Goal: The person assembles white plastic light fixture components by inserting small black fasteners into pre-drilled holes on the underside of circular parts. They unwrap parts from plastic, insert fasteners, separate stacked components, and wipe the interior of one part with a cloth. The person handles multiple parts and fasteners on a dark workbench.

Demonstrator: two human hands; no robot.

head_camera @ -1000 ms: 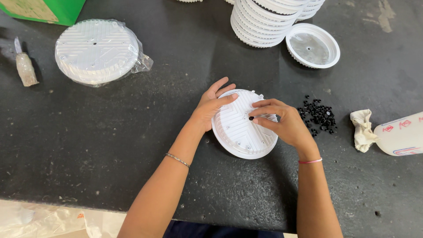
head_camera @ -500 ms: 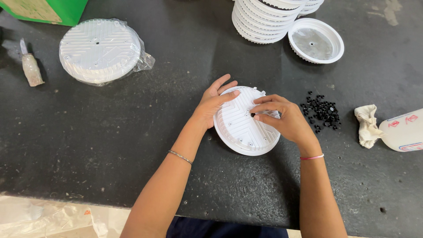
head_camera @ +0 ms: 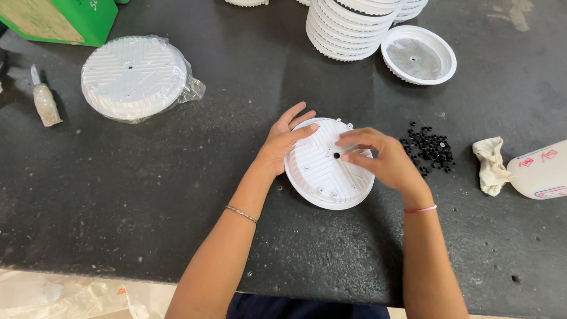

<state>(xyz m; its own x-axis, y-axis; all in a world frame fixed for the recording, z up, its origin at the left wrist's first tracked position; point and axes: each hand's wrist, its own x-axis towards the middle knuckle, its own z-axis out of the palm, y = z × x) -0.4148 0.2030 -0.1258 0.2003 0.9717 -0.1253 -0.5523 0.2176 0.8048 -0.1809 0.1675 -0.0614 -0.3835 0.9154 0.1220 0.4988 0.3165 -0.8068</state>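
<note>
A white ribbed disc (head_camera: 328,171) is steadied on the bench (head_camera: 177,195) by the left hand (head_camera: 283,142), fingers spread flat; a small black piece at its centre is pinched by the right hand (head_camera: 381,159).

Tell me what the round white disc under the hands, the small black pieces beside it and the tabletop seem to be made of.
White disc: looks like moulded plastic, matte, with crisp raised ribs and small screw holes.
Black pieces: probably rubber or plastic, tiny dark rounded bits in a loose pile; too small to be sure.
Tabletop: seems to be dark stone or a speckled composite, dull and slightly scuffed.
</note>
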